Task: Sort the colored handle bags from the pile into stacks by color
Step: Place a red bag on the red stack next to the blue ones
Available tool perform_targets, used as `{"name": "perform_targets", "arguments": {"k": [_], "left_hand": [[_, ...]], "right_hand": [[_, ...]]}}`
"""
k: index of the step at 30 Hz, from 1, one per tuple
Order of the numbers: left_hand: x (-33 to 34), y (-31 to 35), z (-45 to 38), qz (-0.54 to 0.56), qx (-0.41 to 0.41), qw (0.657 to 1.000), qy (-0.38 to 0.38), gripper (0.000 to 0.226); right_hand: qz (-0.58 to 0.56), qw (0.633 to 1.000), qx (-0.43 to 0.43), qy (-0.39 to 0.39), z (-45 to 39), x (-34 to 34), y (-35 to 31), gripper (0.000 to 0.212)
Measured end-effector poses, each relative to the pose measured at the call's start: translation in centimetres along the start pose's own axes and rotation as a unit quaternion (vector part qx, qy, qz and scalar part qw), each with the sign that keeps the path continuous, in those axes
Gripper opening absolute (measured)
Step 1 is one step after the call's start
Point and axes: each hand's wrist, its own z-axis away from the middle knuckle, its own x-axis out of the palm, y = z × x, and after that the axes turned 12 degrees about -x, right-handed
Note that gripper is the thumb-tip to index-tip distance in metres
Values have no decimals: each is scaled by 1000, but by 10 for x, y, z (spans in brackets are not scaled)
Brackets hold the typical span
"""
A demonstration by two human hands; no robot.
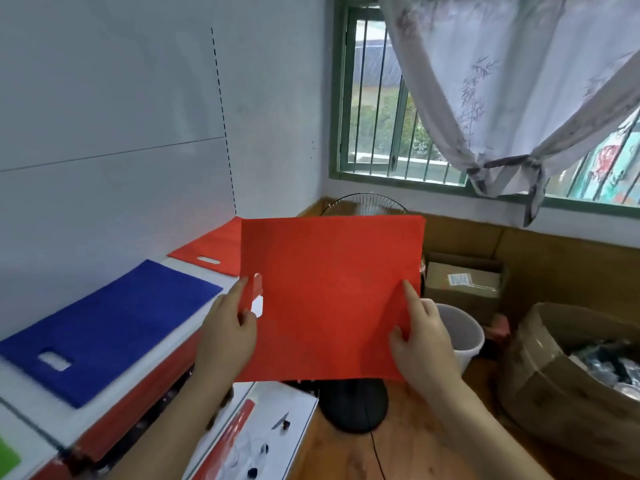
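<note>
I hold a red handle bag (329,296) flat in the air in front of me. My left hand (227,329) pinches its left edge beside the handle cutout. My right hand (420,336) pinches its lower right part, index finger lying straight along the fabric. On the white surface (194,344) at left lies a blue handle bag (110,323) with its cutout towards me. Farther back against the wall lies another red handle bag (214,251). A green bag's corner (7,459) shows at the bottom left edge.
A standing fan (353,407) stands on the wooden floor behind the held bag. To the right are a white bucket (462,336), a small cardboard box (464,282) and a large open cardboard box (568,375). White and red sheets (273,434) lie below.
</note>
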Motion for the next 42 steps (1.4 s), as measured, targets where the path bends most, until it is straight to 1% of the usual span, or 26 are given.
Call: {"name": "perform_targets", "arguments": {"k": [5,12,20,23,25,33,37,40,42], "left_hand": [[33,4,-53,-11,-39,999,30,57],[60,-21,-136,-15,-76,992,95,53],[58,-53,-227,-35,-112,979,166,48],[52,-62,-245,-60,-142,969,191,45],[50,-70,-253,-77,-155,964,204,45],[59,-82,-281,-169,-250,923,238,47],[76,-75,-288,-232,-307,889,249,42],[89,-72,-288,-285,-346,858,251,33],[96,-72,-286,-321,-359,841,247,33]], "right_hand": [[-13,999,-27,-32,-71,24,33,84],[-7,994,-81,-73,-175,94,59,83],[-7,982,-158,-106,-298,183,46,67],[-20,977,-165,-137,-329,214,36,60],[-25,968,-187,-164,-349,237,32,59],[-20,937,-249,-242,-434,328,38,65],[-38,913,-287,-288,-469,363,45,63],[-23,891,-310,-330,-479,384,54,59],[-6,879,-330,-345,-480,393,62,55]]}}
